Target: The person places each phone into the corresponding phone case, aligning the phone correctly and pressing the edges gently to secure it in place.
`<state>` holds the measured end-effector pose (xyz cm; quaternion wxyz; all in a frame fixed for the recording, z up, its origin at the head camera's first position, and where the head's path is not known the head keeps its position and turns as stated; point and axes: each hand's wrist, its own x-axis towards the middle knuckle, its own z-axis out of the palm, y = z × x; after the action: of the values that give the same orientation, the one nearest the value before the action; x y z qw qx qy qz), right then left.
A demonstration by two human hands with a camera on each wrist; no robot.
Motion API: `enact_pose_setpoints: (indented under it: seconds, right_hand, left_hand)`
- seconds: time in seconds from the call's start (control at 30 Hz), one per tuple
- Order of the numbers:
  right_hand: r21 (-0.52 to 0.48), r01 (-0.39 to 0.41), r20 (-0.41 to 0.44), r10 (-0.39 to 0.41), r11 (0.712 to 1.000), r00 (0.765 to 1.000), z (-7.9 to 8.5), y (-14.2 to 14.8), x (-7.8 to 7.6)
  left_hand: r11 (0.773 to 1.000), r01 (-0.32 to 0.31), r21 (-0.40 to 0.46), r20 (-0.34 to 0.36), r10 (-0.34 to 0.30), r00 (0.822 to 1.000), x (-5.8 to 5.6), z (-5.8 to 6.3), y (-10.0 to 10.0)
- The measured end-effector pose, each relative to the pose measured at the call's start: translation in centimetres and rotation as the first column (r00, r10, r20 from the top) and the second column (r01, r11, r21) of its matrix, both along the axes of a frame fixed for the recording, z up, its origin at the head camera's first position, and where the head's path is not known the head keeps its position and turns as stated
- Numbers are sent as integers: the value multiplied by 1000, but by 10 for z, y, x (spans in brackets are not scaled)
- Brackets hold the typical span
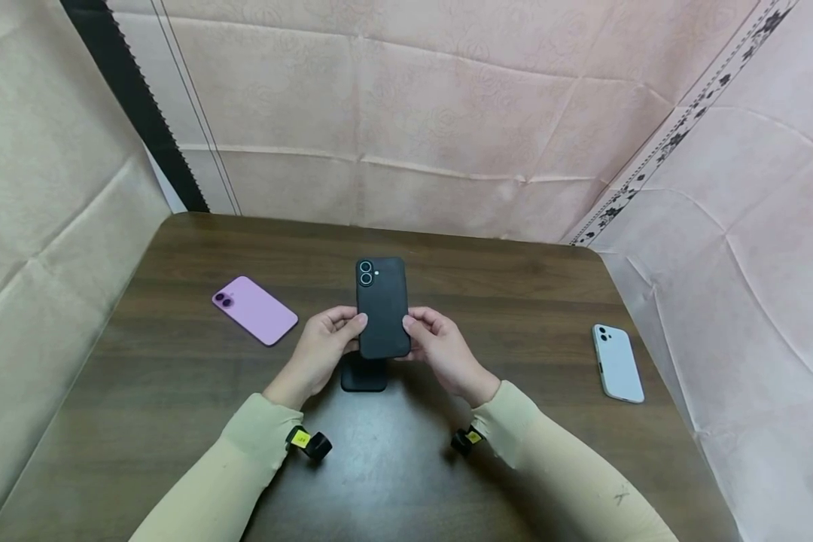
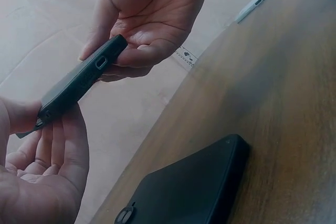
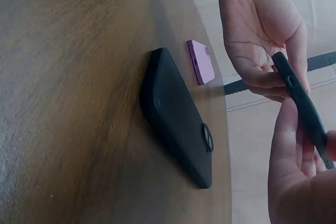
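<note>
Between both hands a black phone case (image 1: 383,309) is held up above the table, its back with two camera rings towards the head view. My left hand (image 1: 327,342) pinches its left edge, thumb on the back and fingers behind. On the opposite edge, my right hand (image 1: 443,348) has the same kind of grip. An oblong port cutout shows in the case's end in both wrist views; whether a phone sits inside, I cannot tell. Below it lies a second black phone or case (image 3: 170,114), camera ring upward, partly hidden in the head view.
On the brown wooden table (image 1: 176,421), a lilac phone (image 1: 256,310) lies back up at the left. A pale blue phone (image 1: 618,363) lies near the right edge. Light patterned cloth (image 1: 433,113) hangs behind and at both sides.
</note>
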<state>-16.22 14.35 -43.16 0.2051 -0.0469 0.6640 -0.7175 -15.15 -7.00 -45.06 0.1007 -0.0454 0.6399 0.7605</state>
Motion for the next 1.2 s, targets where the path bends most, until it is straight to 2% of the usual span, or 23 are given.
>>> enact_pose_setpoints:
  seconds: [0.47,0.67,1.2]
  right_hand:
    - [10,-16,18,16,1000,1000,-1,0,-2]
    - [15,-19,23,18,1000,1000,-1,-1,-2]
    - [35,-50,38,49,998,998,-4,2,-2]
  left_hand:
    - [999,34,-7,0,-34,999,-1,1,-1]
    - [998,50,-38,7,-50,999,-3,2,-2]
    - [997,39,-72,15,-38,999,-3,-3,0]
